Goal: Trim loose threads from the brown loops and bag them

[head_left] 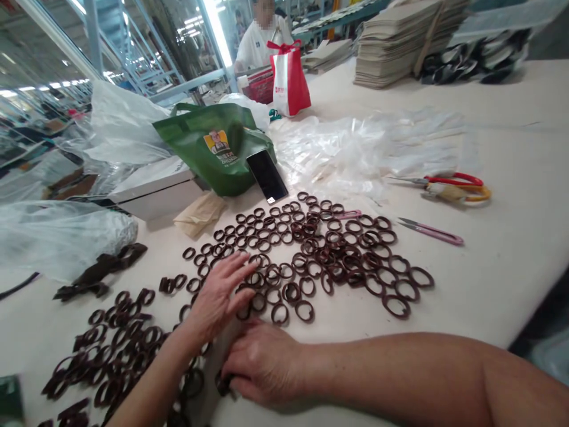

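Many small dark brown loops [340, 260], like strips bent into rings, lie spread over the pale table. My left hand [222, 292] rests among them, its fingers stretched out and apart, the tips at several rings. Just below it, my right hand [262, 363] is closed, its fingers curled inward. A dark brown loop [223, 384] shows partly at those fingers; the rest of it is hidden. To the left of my left forearm, a looser pile of the same loops [118, 338] lies heaped, some standing on edge.
Pink thread snips [438, 232] and red-and-yellow handled scissors [462, 187] lie at right. Behind the rings are a phone [267, 176], a green bag [213, 160], a white box [155, 193] and clear plastic [342, 145]. A person [262, 35] is at the back.
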`<action>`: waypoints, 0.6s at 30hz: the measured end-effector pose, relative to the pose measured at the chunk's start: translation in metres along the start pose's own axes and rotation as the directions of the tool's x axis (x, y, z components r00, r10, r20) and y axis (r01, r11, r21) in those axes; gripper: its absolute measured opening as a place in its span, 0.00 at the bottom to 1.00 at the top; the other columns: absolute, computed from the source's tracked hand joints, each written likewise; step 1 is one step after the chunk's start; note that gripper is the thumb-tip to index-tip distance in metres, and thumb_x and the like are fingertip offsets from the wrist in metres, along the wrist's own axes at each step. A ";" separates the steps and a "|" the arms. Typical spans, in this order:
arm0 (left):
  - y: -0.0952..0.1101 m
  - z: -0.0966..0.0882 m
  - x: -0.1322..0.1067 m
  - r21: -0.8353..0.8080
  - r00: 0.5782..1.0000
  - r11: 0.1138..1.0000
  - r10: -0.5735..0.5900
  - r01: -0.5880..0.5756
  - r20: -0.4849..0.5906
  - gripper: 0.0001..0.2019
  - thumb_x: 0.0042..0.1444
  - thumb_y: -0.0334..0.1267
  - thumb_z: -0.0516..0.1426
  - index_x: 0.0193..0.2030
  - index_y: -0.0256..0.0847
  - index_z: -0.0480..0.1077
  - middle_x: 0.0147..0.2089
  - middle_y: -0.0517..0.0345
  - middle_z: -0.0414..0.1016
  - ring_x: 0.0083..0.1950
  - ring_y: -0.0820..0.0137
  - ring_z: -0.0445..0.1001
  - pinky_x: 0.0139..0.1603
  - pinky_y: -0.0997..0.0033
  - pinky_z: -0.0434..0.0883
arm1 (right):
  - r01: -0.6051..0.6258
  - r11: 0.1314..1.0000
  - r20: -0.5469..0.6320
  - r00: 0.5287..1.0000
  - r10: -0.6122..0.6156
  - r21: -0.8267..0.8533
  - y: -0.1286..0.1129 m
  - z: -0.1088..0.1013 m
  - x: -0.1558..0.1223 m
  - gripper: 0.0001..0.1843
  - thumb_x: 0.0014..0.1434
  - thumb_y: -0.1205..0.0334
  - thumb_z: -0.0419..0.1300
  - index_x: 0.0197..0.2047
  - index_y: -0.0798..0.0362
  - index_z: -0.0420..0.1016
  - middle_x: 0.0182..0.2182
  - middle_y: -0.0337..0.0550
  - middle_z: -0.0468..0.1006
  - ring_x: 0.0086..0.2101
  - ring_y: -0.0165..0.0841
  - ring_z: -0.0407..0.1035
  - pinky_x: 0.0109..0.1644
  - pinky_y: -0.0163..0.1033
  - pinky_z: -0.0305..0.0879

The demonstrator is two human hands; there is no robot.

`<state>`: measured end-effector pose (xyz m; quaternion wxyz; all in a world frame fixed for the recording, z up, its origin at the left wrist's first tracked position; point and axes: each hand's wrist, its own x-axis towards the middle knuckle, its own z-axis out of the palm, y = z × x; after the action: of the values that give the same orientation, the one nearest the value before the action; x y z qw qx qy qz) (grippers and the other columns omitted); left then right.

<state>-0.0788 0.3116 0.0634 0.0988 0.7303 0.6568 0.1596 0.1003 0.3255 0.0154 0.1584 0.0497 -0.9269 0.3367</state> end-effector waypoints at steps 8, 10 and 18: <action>-0.066 -0.018 -0.049 0.194 0.876 0.854 -0.473 0.482 -0.096 0.30 0.64 0.52 0.48 0.66 0.33 0.62 0.68 0.38 0.63 0.69 0.53 0.62 0.70 0.51 0.59 | -0.012 0.992 0.014 1.000 0.011 0.129 0.000 -0.006 0.002 0.06 0.61 0.66 0.60 0.41 0.53 0.77 0.37 0.42 0.79 0.41 0.35 0.69 0.51 0.41 0.58; -0.061 -0.015 -0.059 0.210 0.876 0.851 -0.477 0.481 -0.075 0.29 0.64 0.50 0.48 0.66 0.32 0.62 0.68 0.37 0.64 0.68 0.53 0.63 0.69 0.51 0.60 | -0.016 0.991 0.014 1.000 0.014 0.136 -0.001 -0.008 0.003 0.07 0.60 0.67 0.60 0.41 0.53 0.78 0.37 0.42 0.79 0.42 0.35 0.69 0.51 0.41 0.58; -0.027 -0.002 -0.070 0.133 0.926 0.917 -0.371 0.376 -0.064 0.25 0.64 0.44 0.51 0.66 0.40 0.63 0.68 0.43 0.64 0.67 0.57 0.64 0.68 0.54 0.62 | -0.022 0.991 0.006 1.000 0.022 0.132 -0.002 -0.007 0.002 0.06 0.62 0.68 0.60 0.41 0.54 0.77 0.37 0.44 0.79 0.43 0.35 0.68 0.53 0.42 0.58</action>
<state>-0.1109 0.2457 0.0488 0.0626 0.5936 0.7956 0.1038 0.1001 0.3285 0.0219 0.1491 0.0505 -0.9034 0.3989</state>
